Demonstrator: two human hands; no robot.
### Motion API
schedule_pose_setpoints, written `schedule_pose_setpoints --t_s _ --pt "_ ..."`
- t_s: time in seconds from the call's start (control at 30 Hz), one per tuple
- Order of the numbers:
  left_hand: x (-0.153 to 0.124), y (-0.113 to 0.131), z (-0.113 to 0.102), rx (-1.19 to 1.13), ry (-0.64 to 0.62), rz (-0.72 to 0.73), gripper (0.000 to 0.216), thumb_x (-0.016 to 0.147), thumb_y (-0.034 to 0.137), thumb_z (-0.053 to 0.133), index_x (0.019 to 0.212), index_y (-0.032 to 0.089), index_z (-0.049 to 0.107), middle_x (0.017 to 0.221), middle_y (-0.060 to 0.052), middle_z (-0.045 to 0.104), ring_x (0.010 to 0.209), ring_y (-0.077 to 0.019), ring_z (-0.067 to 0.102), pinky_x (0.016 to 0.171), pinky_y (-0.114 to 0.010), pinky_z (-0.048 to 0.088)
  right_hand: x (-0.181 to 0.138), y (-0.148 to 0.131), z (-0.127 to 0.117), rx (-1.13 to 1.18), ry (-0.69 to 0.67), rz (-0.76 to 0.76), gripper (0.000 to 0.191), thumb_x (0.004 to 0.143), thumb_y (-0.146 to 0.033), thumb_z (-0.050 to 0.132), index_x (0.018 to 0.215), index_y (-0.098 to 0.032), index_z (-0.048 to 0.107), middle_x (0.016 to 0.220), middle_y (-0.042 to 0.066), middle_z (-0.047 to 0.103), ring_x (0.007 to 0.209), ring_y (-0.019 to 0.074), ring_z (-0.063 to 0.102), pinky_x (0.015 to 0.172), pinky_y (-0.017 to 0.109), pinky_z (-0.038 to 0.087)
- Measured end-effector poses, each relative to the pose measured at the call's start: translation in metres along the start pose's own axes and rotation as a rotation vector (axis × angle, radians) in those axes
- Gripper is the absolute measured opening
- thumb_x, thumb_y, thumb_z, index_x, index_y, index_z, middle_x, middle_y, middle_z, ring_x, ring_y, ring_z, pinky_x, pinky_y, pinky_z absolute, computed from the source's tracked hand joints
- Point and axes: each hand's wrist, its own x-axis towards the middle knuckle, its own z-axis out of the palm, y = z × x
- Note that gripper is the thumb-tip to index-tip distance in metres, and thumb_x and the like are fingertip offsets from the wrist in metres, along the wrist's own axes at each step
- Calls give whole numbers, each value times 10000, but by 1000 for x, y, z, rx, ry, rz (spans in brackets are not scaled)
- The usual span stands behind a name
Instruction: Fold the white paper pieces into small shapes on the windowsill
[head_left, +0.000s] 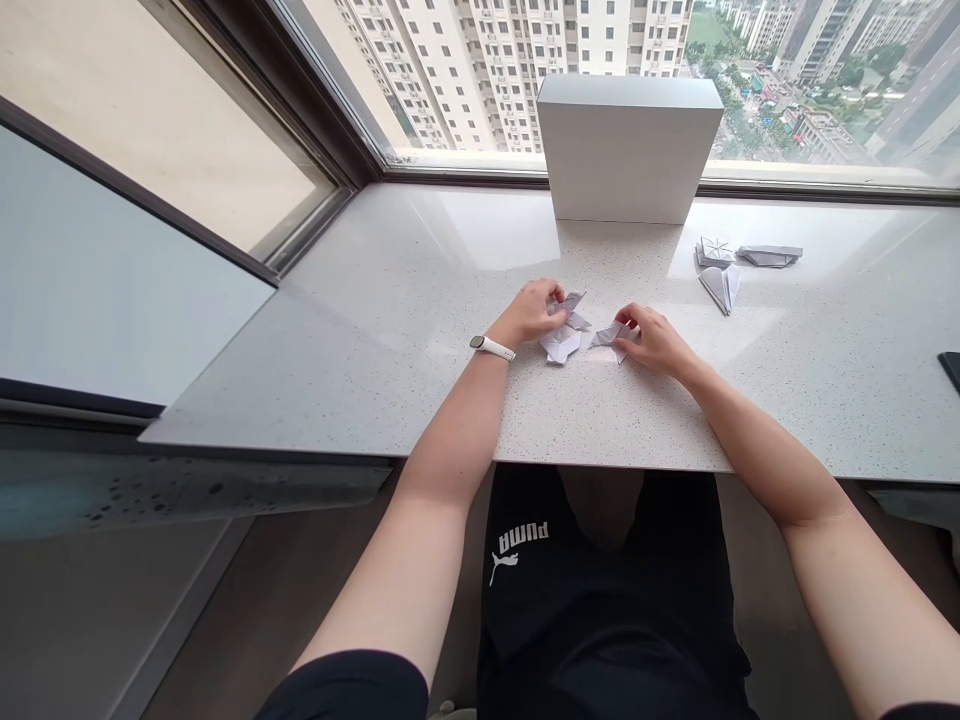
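Observation:
A folded white paper figure (562,340) lies on the speckled white stone sill (390,340), spread between my two hands. My left hand (531,313), with a white band on the wrist, pinches the paper's upper left flap with curled fingers. My right hand (654,338) presses and pinches the paper's right flap (609,335) against the sill. Both forearms reach out over the sill's front edge.
A white box (626,150) stands upright at the window behind the hands. Three other folded paper pieces (721,270) lie to the right of it. A dark object (951,368) shows at the far right edge. Large windows bound the sill behind and on the left.

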Motion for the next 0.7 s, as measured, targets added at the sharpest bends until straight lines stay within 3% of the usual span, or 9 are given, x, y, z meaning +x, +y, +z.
schedule_pose_setpoints --t_s 0.13,0.27,0.33,0.47,0.57,0.7 --pt "1 5 11 -206 35 -50 322 952 379 983 889 287 681 861 -50 728 848 -274 723 868 -473 662 2 -1 -5 202 35 87 261 981 -391 865 1169 -277 725 1185 96 849 953 269 763 916 488 696" --pt "1 16 27 -414 68 -103 292 997 400 954 1054 276 696 945 -48 800 843 -235 794 798 -405 691 4 0 -12 341 64 110 425 948 -483 929 1277 -298 732 1171 63 841 924 241 768 833 435 695" --pt "1 22 33 -500 62 -136 272 1010 369 934 1100 265 699 1006 -63 843 890 -232 841 808 -382 712 6 2 -14 413 75 104 488 946 -575 943 1304 -310 742 1180 54 834 914 228 773 821 421 695" --pt "1 31 39 -590 52 -214 205 1053 300 893 1102 239 703 1131 -107 896 968 -236 903 877 -382 750 10 5 -15 557 159 95 593 904 -790 956 1160 -307 726 1105 38 808 932 224 785 867 426 706" --pt "0 38 41 -645 37 -241 195 1114 339 869 1093 226 710 1184 -137 910 1010 -247 927 917 -395 765 12 4 -14 591 246 98 666 860 -878 972 1037 -311 671 1003 30 778 961 240 772 897 441 701" --pt "-5 50 48 -719 25 -240 294 1134 437 896 1064 225 704 1180 -138 917 1059 -273 944 966 -434 780 13 -2 -11 608 296 108 709 836 -925 967 1010 -313 652 1039 41 774 1051 262 799 938 458 714"
